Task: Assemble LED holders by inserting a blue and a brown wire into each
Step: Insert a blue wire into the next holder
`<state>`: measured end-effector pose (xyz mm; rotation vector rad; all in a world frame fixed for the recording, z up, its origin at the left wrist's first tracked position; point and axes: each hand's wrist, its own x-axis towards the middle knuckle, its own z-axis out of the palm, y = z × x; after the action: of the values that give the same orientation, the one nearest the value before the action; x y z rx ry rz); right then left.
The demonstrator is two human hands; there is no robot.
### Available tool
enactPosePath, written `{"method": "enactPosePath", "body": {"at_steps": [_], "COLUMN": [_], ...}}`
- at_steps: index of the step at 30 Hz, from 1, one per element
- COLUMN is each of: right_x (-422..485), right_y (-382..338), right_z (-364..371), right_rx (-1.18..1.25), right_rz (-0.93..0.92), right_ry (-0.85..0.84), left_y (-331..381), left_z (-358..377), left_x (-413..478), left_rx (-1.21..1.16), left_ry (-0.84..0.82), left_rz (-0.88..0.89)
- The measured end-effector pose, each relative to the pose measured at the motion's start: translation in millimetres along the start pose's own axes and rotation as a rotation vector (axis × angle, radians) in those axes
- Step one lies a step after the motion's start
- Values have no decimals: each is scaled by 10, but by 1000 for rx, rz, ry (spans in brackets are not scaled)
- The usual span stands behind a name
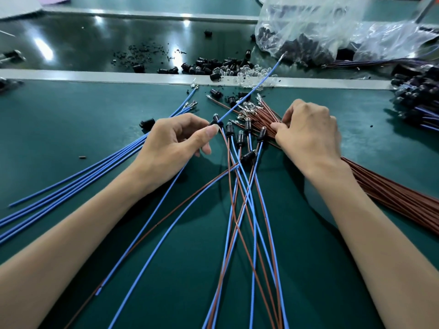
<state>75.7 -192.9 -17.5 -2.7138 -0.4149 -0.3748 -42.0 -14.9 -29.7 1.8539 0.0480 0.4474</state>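
My left hand [175, 138] pinches a black LED holder [215, 120] between thumb and forefinger. A blue wire [251, 90] sticks out of that holder, up and to the right. My right hand [308, 131] rests fingers-down on the bundle of brown wires [392, 188], its fingertips at the wires' metal terminals [249, 108]. Whether it grips one wire I cannot tell. Between the hands lie several finished holders [247, 129], each with a blue and a brown wire [240, 210] trailing toward me. Loose blue wires [78, 181] fan out under my left forearm.
Black holders and clear LEDs [228, 67] are scattered along the grey strip [118, 76] at the mat's far edge. A clear plastic bag [320, 27] of parts lies at the back right. Finished assemblies [420, 100] pile up at the right edge. A lone holder [146, 123] lies left of my hand.
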Motion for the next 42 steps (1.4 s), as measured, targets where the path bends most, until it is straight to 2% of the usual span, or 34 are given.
{"method": "enactPosePath", "body": {"at_steps": [4, 12, 14, 17, 19, 20, 23, 25, 30, 35, 38, 42], "right_x": [26, 73, 53, 31, 68, 100, 161, 172, 131, 149, 142, 47], "right_y": [8, 41, 24, -11, -53, -90, -267, -413, -556, -502, -448, -433], "right_z": [-36, -30, -33, -63, -118, -160, -207, -153, 36, 93, 95, 158], "right_rx": [-96, -30, -38, 2, 140, 304, 1015, 1275, 1742, 1953, 1907, 1821], "right_rz": [44, 133, 116, 93, 93, 104, 182, 212, 389, 486, 458, 437], "right_ry": [-96, -171, -169, -75, -16, -28, -197, -255, -93, 108, 160, 145], "left_y": [3, 3, 5, 23, 46, 58, 86, 89, 106, 117, 114, 96], "left_z": [1, 7, 10, 18, 14, 9, -4, -14, -48, -49, -65, -80], "left_x": [-3, -5, -6, -10, -17, -21, -37, -46, -63, -81, -87, -74], "left_rx": [13, 22, 27, 28, -1, -19, -58, -53, -68, -77, -67, -87], "left_ry": [-8, -15, -16, -24, -31, -36, -87, -142, -287, -348, -349, -306], "left_rz": [5, 3, 3, 5, 2, 1, -7, -21, -37, -16, -2, -14]}}
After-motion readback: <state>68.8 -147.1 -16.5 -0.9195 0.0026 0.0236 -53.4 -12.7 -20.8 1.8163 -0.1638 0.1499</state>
